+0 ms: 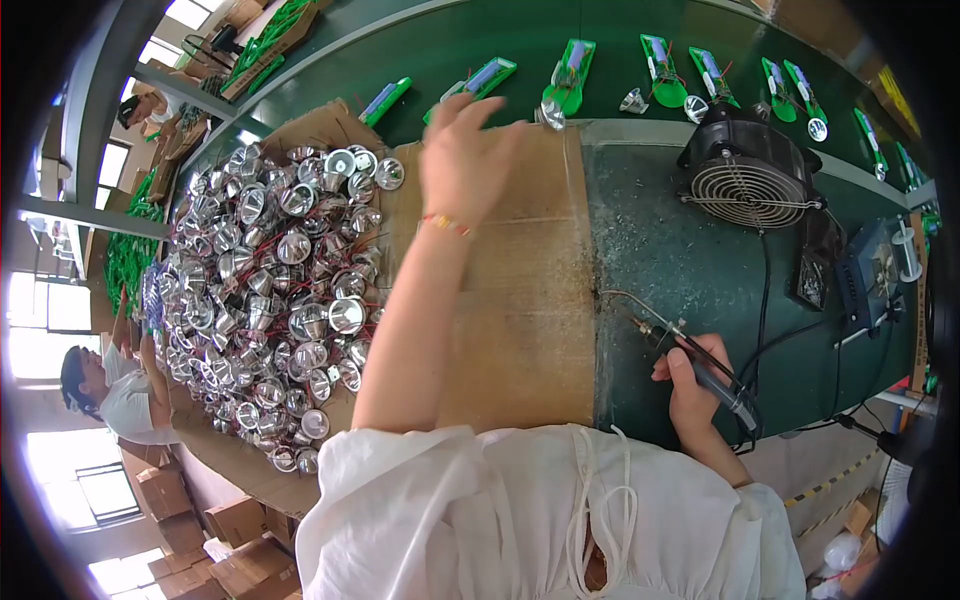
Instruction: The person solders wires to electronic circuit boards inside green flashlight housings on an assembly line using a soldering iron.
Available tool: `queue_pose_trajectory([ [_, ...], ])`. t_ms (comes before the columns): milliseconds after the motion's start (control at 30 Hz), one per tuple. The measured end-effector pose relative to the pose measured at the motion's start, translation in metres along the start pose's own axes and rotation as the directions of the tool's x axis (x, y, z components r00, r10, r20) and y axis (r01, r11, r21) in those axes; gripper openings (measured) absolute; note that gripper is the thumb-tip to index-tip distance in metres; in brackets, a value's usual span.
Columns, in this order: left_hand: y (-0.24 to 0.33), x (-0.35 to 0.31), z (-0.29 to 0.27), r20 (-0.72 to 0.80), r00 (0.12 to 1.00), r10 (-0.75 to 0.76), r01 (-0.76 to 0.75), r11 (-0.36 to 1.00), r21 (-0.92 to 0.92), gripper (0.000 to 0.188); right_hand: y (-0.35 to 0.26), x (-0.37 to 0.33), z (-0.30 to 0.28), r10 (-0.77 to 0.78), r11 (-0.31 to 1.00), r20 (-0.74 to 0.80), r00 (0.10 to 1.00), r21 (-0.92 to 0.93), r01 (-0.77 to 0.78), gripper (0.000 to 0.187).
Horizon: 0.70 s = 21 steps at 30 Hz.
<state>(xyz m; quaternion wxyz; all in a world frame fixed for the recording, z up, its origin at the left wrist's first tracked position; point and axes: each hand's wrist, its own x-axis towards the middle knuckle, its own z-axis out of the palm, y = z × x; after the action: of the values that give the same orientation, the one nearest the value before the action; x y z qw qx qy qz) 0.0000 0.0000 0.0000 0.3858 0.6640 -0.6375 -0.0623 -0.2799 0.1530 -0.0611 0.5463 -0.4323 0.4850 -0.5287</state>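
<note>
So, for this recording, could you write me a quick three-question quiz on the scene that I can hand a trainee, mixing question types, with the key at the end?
1. Which hand holds the soldering iron?

2. True or false: the black fan stands to the left of the heap of silver reflectors.

3. The parts lined up along the far side have bodies that are mainly:
A) orange
B) green
C) black

Key:
1. The right hand.
2. False; it stands to the right of the heap.
3. B
</note>
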Motion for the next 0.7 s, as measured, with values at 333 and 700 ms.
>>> queue_pose_trajectory([
  [333,0.022,-0.129,-0.025,0.321,0.911,-0.258,0.188,0.954,0.234,0.064,-0.002,0.01,0.003,-0.021,0.999,0.015,1.0,-0.046,0.021,0.013],
  [700,-0.056,-0.088,-0.081,-0.121,0.986,-0.112,0.162,0.497,0.853,0.016,-0.005,-0.002,0.01,-0.042,0.997,0.06,0.997,-0.061,0.046,0.014],
])
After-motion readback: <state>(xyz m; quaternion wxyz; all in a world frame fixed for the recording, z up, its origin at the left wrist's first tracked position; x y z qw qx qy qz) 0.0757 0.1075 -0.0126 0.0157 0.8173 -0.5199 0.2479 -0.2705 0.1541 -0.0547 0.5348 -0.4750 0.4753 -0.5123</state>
